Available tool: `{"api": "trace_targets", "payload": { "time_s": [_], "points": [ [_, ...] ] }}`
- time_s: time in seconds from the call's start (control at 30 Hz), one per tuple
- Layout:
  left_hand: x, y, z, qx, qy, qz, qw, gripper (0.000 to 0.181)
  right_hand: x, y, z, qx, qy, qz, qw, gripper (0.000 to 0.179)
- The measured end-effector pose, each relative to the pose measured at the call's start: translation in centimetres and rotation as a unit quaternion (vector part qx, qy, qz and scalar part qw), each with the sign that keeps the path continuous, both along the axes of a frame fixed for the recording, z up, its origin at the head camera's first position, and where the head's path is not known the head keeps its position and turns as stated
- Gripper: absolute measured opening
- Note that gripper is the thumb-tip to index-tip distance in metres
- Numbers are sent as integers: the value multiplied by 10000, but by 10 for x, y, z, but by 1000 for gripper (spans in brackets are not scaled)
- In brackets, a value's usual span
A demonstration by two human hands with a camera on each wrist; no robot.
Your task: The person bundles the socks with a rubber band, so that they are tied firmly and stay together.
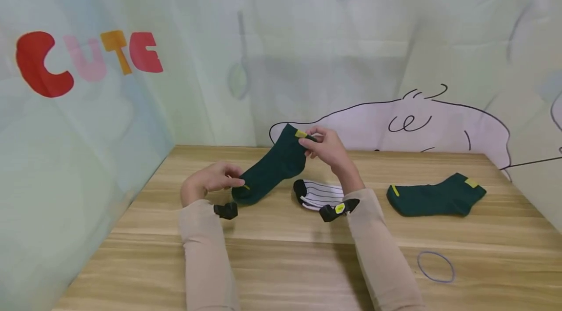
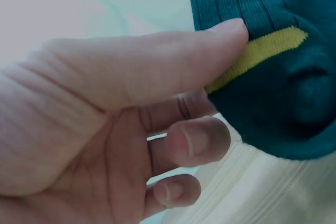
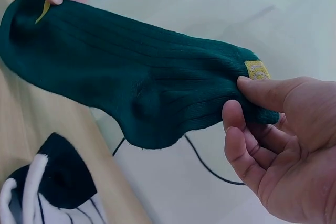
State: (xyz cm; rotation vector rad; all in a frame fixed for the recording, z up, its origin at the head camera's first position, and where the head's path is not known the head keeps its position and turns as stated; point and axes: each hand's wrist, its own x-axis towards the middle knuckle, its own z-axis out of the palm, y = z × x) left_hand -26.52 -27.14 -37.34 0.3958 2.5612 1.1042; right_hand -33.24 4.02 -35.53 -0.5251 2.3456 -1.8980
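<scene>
Stretched between both hands is a dark green sock [image 1: 272, 167] with a yellow stripe at the toe and a yellow patch at the cuff. My left hand [image 1: 217, 178] pinches its toe end between thumb and fingers, the thumb beside the yellow stripe [image 2: 262, 56] in the left wrist view. The right hand [image 1: 327, 147] grips the cuff near the yellow patch [image 3: 257, 70], thumb on top. The cuff end is raised above the toe. Under the right forearm lies a white sock [image 1: 322, 195] with dark stripes and a black toe, partly hidden by the wrist.
A second dark green sock [image 1: 432, 196] lies flat at the right of the wooden table [image 1: 285, 272]. A blue oval outline [image 1: 435, 267] marks the tabletop nearer the front. Printed curtains [image 1: 197, 82] stand behind and along the left side.
</scene>
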Motion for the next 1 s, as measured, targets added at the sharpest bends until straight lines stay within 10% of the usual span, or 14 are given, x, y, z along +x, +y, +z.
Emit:
{"api": "trace_targets", "payload": {
  "time_s": [0.63,1.0],
  "points": [
    [3,3,11,578,44,-180,9982,17,15,25,21,-27,115,-153,9998,18],
    [-3,12,7,555,687,-274,9957,11,30,40,30,340,180,-275,9989,20]
  ]
}}
